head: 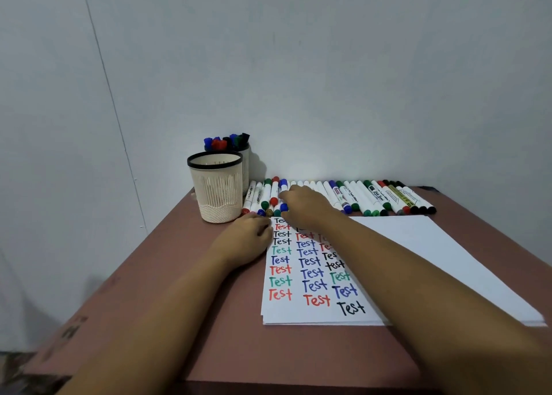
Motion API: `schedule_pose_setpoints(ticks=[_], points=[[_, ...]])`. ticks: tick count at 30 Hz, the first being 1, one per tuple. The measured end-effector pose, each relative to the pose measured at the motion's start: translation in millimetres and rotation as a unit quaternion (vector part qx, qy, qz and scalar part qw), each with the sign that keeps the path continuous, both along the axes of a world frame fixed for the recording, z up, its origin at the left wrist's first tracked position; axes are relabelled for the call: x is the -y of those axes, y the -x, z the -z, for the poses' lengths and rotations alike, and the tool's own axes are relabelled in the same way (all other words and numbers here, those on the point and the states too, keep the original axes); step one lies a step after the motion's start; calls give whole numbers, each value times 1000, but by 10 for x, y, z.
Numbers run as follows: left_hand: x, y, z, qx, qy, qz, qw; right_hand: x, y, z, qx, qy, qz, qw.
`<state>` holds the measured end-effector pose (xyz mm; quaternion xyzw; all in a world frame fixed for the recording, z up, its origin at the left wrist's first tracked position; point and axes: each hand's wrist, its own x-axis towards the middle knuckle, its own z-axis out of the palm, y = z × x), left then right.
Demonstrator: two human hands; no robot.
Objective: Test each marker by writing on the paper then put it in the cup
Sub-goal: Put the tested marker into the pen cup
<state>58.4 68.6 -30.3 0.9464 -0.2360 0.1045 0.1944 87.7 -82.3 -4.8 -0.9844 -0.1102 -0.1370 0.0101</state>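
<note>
Paper (433,245) holds rows of "Test"; left hand (248,240) rests relaxed on its corner, right hand (304,205) pinches a blue-capped marker (283,206) in the row. Next: uncap, write.

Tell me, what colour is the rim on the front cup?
Black. The rim tops the cream cup, seen in the head view.

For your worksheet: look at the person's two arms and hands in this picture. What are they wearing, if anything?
The left hand and right hand are ungloved. The left arm and right arm are bare as far as the picture shows, with no sleeve in view. No watch, bracelet or band shows at either wrist, and no markings are visible.
</note>
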Motion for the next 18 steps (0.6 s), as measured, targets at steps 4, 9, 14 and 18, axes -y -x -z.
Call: schedule_pose_setpoints(ticks=[4,9,14,18], points=[[0,-14,3,7,-3,1,1000,-52,-96,68,29,13,29,999],[1,-24,7,10,0,3,1000,-35,-117,96,81,23,28,996],[1,-36,15,10,25,-7,1000,138,14,-86,113,-144,35,983],[27,-19,-20,50,66,-7,997,336,311,-203,128,-355,30,926]])
